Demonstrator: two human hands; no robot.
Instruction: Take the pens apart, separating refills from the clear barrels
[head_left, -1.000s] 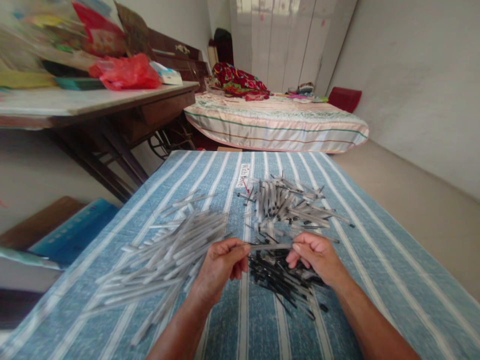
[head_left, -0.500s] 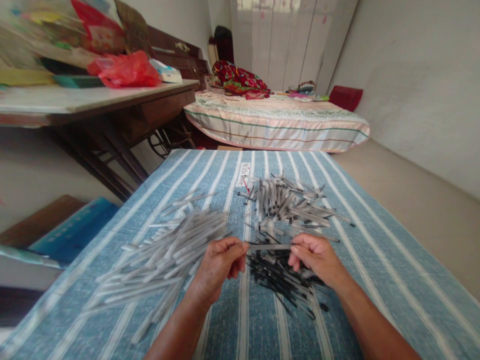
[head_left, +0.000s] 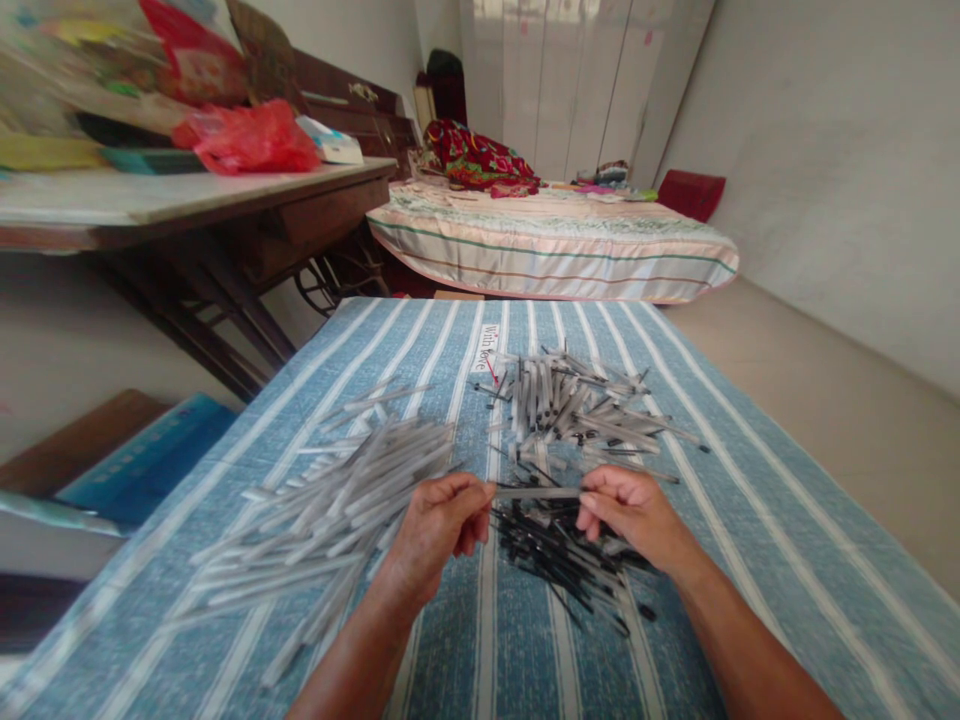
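My left hand (head_left: 452, 515) pinches the left end of a translucent grey pen barrel (head_left: 538, 493). At its other end, my right hand (head_left: 625, 508) closes thumb and fingers around the tip. The barrel lies level between the two hands, over a pile of thin black pen parts (head_left: 555, 565). Left of my left hand spreads a large heap of grey translucent tubes (head_left: 352, 500). Beyond my hands is another pile, of pens with black ends (head_left: 562, 400). The fingers hide both ends of the held barrel.
Everything lies on a table with a blue and white striped cloth (head_left: 450, 650). A "With love" print (head_left: 487, 347) marks the cloth. A side table (head_left: 315, 182) with a red plastic bag (head_left: 251, 138) stands at the left. A bed (head_left: 555, 245) is behind.
Both hands keep the same grip on the pen barrel and have hardly moved. The whole view has shifted very slightly.
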